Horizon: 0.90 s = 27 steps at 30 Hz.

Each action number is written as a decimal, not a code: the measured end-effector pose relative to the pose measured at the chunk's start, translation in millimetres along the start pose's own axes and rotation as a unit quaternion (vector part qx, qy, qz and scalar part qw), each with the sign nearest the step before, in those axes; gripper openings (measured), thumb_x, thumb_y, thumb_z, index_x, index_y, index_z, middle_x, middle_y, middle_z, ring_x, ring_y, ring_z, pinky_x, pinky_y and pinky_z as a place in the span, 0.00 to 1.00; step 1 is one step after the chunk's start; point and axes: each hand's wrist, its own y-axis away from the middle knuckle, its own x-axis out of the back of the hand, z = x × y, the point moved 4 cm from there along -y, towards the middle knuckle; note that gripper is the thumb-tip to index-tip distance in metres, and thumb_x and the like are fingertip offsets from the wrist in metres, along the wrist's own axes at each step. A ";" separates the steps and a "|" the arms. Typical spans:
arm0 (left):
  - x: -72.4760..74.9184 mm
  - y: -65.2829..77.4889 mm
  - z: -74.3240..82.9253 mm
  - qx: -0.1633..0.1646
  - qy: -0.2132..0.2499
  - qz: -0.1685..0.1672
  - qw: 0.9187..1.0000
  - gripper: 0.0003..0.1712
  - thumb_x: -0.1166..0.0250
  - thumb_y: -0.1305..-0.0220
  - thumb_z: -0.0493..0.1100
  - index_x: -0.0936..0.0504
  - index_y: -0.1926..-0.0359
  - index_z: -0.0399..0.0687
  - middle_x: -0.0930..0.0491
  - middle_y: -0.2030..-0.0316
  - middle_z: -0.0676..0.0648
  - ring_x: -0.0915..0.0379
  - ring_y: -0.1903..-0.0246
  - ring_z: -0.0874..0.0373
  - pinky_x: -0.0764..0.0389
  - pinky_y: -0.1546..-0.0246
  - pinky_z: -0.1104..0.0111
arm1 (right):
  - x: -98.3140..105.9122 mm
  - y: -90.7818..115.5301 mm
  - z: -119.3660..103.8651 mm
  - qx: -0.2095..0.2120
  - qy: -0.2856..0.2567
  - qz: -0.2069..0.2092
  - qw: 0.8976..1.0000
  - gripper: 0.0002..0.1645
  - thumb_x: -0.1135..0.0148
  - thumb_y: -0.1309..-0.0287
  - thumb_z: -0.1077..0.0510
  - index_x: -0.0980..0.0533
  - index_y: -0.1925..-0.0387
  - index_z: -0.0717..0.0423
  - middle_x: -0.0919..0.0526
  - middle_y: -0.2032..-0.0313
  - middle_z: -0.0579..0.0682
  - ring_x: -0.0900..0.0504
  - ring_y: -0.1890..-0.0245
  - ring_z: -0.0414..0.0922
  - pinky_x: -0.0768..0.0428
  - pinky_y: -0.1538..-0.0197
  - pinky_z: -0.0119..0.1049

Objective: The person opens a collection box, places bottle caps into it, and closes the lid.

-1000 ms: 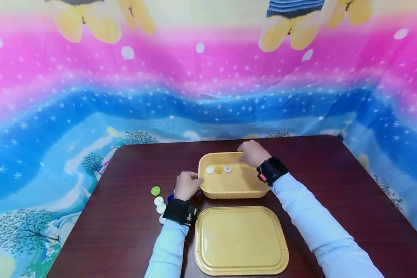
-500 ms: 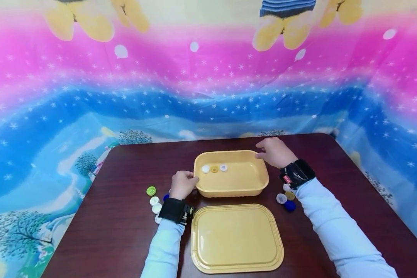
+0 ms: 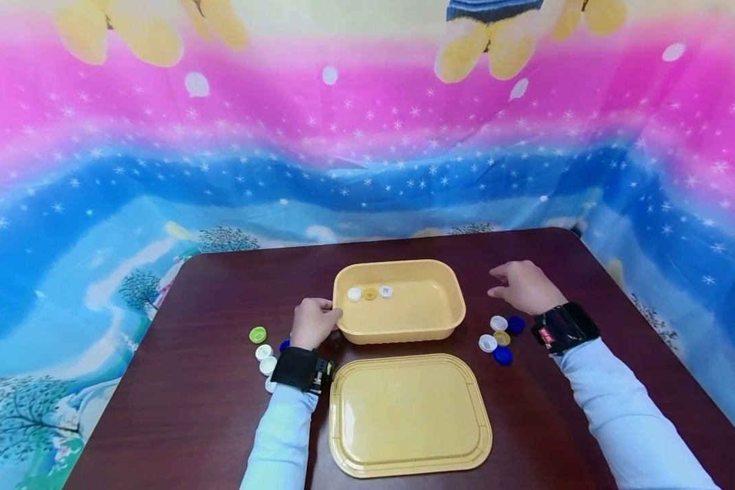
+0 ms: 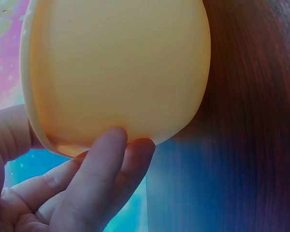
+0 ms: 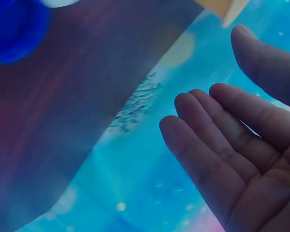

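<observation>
A yellow plastic container (image 3: pixel 404 333) stands on the table with three bottle caps in a row inside: a white cap (image 3: pixel 354 294), a yellow cap (image 3: pixel 370 294) and another white cap (image 3: pixel 386 291). My left hand (image 3: pixel 312 323) pinches the container's left rim, thumb inside and fingers outside; the left wrist view shows its fingers (image 4: pixel 99 169) at the container wall. Right of the container, my right hand (image 3: pixel 529 287) hovers with nothing in it. In the right wrist view its fingers (image 5: pixel 203 154) are extended, the thumb apart. Below it lies a group of caps, among them a blue cap (image 3: pixel 516 324).
A yellow lid (image 3: pixel 410 415) lies flat in front of the container. To the left, a green cap (image 3: pixel 258 335) and several white caps (image 3: pixel 264 352) rest on the dark table (image 3: pixel 208 299), some partly hidden by my left wrist. A printed cloth (image 3: pixel 367 150) hangs behind.
My right hand has left the container's far rim and moved right, uncovering the right-hand caps. My left hand keeps its hold on the rim. The head view has shifted slightly.
</observation>
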 end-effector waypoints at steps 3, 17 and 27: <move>-0.2 -0.3 -0.6 -0.002 0.002 -0.002 1.000 0.12 0.36 0.37 0.40 0.14 0.57 0.36 0.16 0.71 0.44 0.19 0.75 0.56 0.17 0.68 0.64 | -4.8 7.5 14.7 -0.004 0.000 -0.007 1.000 0.27 0.34 0.41 0.61 0.26 0.43 0.72 0.23 0.48 0.71 0.22 0.50 0.64 0.21 0.52 0.55; 2.4 -0.2 1.3 -0.001 0.002 0.000 1.000 0.12 0.36 0.37 0.40 0.14 0.58 0.36 0.16 0.70 0.43 0.19 0.74 0.55 0.16 0.66 0.63 | -29.0 24.5 50.2 -0.006 0.007 -0.044 0.999 0.25 0.30 0.48 0.67 0.23 0.47 0.72 0.20 0.52 0.69 0.21 0.53 0.63 0.19 0.55 0.53; 1.2 -1.1 0.2 0.002 0.004 -0.002 1.000 0.12 0.36 0.38 0.40 0.14 0.58 0.36 0.15 0.70 0.44 0.18 0.74 0.56 0.16 0.66 0.63 | -42.2 25.2 54.7 0.020 0.019 -0.056 0.998 0.22 0.27 0.53 0.67 0.20 0.54 0.71 0.19 0.56 0.67 0.20 0.55 0.61 0.21 0.54 0.56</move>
